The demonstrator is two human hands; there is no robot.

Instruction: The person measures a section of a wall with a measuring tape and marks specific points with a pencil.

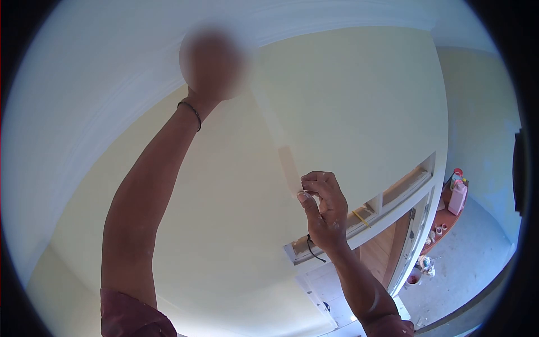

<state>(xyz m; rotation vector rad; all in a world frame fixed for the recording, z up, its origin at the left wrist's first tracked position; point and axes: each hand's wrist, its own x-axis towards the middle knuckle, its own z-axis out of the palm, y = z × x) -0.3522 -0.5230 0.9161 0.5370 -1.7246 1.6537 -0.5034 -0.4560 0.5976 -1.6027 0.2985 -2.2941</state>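
My left hand (pixel 212 62) is raised high against the top of the pale yellow wall (pixel 359 90), by the white ceiling moulding (pixel 140 101). A round blur covers its fingers, so whether it holds anything is hidden. Lower and to the right, my right hand (pixel 324 208) is closed, thumb and fingertips pinched on the lower end of a narrow strip of tape (pixel 289 165). This strip looks tan near my right hand and paler higher up, slanting toward the left hand. White smears mark the right hand's fingers.
Below my right hand is a white door frame (pixel 412 253) with a transom opening (pixel 407 182) and a yellow stick (pixel 361 219) on it. At right, a reddish-brown table (pixel 441 222) bears a pink jug (pixel 457 197) and rolls of tape (pixel 441 229). A bucket (pixel 414 277) stands on the floor.
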